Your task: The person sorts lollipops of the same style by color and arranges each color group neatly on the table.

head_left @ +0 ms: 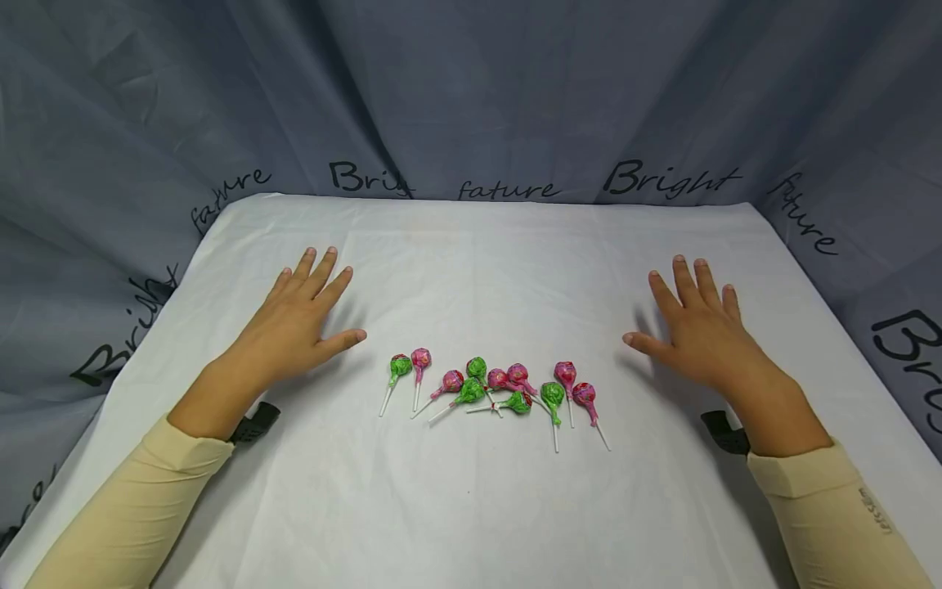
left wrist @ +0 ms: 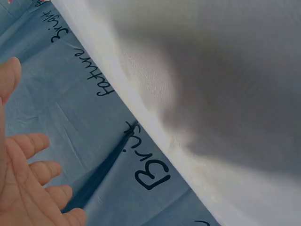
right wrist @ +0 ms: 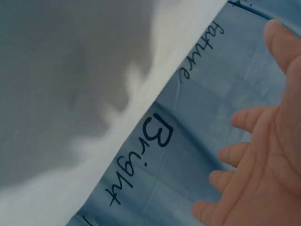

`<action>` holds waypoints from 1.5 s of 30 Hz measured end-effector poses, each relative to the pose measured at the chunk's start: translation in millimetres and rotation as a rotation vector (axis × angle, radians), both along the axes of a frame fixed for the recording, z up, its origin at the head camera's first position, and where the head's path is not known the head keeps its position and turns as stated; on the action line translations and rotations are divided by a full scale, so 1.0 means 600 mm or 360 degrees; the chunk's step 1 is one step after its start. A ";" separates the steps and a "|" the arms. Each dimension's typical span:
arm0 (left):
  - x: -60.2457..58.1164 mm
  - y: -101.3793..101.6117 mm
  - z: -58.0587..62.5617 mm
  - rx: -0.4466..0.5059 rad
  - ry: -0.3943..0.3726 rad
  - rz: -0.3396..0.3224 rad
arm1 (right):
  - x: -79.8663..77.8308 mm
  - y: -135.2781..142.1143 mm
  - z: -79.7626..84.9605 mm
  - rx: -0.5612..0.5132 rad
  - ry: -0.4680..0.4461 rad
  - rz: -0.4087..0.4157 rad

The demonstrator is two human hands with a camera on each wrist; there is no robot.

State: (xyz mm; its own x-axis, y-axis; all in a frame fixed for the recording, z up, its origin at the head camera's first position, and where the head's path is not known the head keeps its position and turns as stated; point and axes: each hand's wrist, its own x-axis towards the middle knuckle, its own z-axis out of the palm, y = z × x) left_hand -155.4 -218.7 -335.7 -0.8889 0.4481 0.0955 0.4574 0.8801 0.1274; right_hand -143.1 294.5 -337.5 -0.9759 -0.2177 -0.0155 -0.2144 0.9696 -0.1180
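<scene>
Several lollipops in green and pink wrappers lie in a loose row on the white-covered table, among them a green lollipop at the left end and a pink lollipop at the right end. To the left of the row, my left hand is held over the cloth with its fingers spread and nothing in it. My right hand mirrors it on the right side, palm down, fingers straight, holding nothing. Both wrist views show bare palms and extended fingers, with hand shadows on the cloth.
A white cloth covers the table. Behind and beside it hangs a grey-blue curtain with handwritten black words. Each wrist wears a black strap device, the left one and the right one.
</scene>
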 end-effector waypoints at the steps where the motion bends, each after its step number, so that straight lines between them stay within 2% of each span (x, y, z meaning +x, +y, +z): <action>1: 0.000 0.000 0.000 0.0014 -0.0008 -0.0011 | 0.001 0.000 0.001 -0.0019 -0.0008 0.0014; 5: 0.001 0.002 -0.001 0.0129 -0.0056 -0.0073 | 0.006 -0.004 0.009 -0.0140 -0.0080 0.0072; 11: 0.004 0.013 0.005 0.0442 -0.0171 -0.0170 | 0.014 -0.014 0.019 -0.0397 -0.0224 0.0156; 17: 0.006 0.020 0.008 0.0625 -0.0283 -0.0227 | 0.021 -0.024 0.018 -0.0561 -0.0194 0.0228; 23: 0.008 0.023 0.006 0.0947 -0.0525 -0.0302 | 0.029 -0.032 0.015 -0.0704 -0.0204 0.0287; 26: 0.009 0.028 0.007 0.1043 -0.0609 -0.0326 | 0.032 -0.035 0.010 -0.0758 -0.0230 0.0330; 31: 0.013 0.041 0.012 0.1085 -0.0731 -0.0364 | 0.034 -0.043 0.005 -0.0760 -0.0279 0.0395; 36: 0.014 0.049 0.012 0.1051 -0.0794 -0.0333 | 0.040 -0.052 0.005 -0.0744 -0.0325 0.0453; 39: 0.011 0.050 0.001 0.0990 -0.0800 -0.0294 | 0.044 -0.055 0.003 -0.0751 -0.0362 0.0490; 45: 0.011 0.058 -0.021 0.0872 -0.0831 -0.0281 | 0.048 -0.066 -0.001 -0.0726 -0.0408 0.0526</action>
State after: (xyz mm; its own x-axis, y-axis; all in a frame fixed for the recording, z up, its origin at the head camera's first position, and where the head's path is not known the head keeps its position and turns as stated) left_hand -149.1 -183.8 -348.1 -0.7994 0.5971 -0.0674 0.3460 0.5491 0.7608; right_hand -114.5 254.7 -337.9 -0.8332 -0.5478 -0.0749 -0.4046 0.6963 -0.5928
